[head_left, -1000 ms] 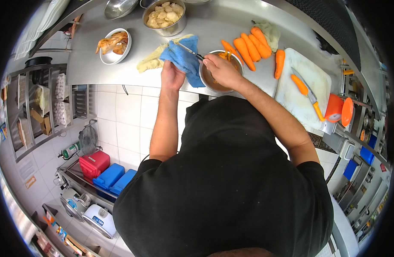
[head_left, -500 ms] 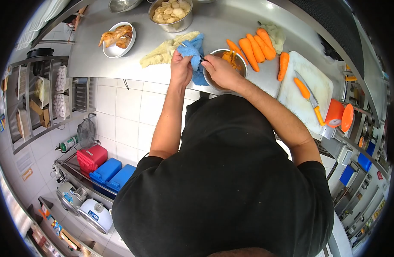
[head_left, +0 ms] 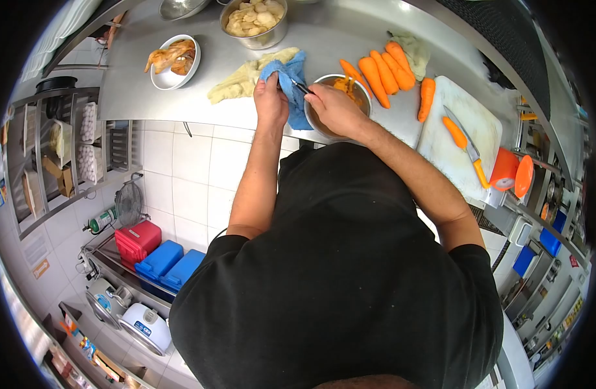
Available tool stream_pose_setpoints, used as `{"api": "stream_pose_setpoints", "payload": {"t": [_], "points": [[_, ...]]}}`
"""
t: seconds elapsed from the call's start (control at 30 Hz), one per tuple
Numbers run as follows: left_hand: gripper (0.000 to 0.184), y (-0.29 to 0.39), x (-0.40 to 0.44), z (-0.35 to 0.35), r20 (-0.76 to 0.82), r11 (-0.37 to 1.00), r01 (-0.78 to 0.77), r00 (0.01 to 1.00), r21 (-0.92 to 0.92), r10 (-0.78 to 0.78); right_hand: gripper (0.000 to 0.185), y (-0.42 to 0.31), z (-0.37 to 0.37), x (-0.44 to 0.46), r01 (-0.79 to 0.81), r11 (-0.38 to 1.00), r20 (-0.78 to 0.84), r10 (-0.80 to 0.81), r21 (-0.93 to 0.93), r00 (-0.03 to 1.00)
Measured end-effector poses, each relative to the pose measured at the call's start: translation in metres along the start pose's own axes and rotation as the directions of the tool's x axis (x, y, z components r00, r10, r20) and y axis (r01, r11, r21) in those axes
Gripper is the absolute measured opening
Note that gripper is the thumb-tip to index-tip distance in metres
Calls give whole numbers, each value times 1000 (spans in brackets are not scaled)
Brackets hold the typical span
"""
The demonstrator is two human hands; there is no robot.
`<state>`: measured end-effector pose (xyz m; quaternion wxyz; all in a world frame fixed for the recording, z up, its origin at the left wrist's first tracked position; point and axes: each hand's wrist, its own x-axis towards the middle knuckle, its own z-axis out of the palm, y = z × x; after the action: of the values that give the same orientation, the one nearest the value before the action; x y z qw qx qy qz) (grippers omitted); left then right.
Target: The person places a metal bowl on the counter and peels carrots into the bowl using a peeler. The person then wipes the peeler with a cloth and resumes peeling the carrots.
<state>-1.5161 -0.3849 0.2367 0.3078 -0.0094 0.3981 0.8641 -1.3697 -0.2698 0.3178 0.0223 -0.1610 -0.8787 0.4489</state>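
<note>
"Clamped round a slim black-handled tool (head_left: 302,87), that's the right hand (head_left: 337,109) from the head camera. It sits over the left side of a round, pale-rimmed bowl (head_left: 321,124) with orange peelings (head_left: 345,84) inside."

"And the left hand (head_left: 271,104)?"

"Left of the bowl, fingers closed on a crumpled blue cloth (head_left: 298,110). Whether they press the tool through it, I can't tell."

"Where's the tool's front end?"

"Against the blue cloth, just left of the bowl."

"Anything else around?"

"Whole orange carrots (head_left: 374,82) beyond the bowl to its right, then a white rectangular cutting board (head_left: 483,117) farther right."
</note>
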Motion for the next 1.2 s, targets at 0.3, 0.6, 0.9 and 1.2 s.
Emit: {"api": "stream_pose_setpoints", "payload": {"t": [0.3, 0.6, 0.9, 1.2], "points": [[23, 6, 2, -4, 28, 995, 71, 997, -70, -70, 29, 1, -4, -3, -137, 959, 111, 113, 248, 987], [28, 11, 2, -13, 117, 991, 103, 989, -83, -93, 25, -2, -10, -4, -350, 777, 275, 235, 523, 932], [17, 15, 3, -6, 97, 999, -12, 995, -48, 16, 28, 17, -2, -2, -2, 992, 68, -7, 125, 998], [26, 17, 14, -27, 40, 984, 108, 994, -142, -103, 31, 6, -18, -10, -316, 800, 260, 206, 510, 943]]}}
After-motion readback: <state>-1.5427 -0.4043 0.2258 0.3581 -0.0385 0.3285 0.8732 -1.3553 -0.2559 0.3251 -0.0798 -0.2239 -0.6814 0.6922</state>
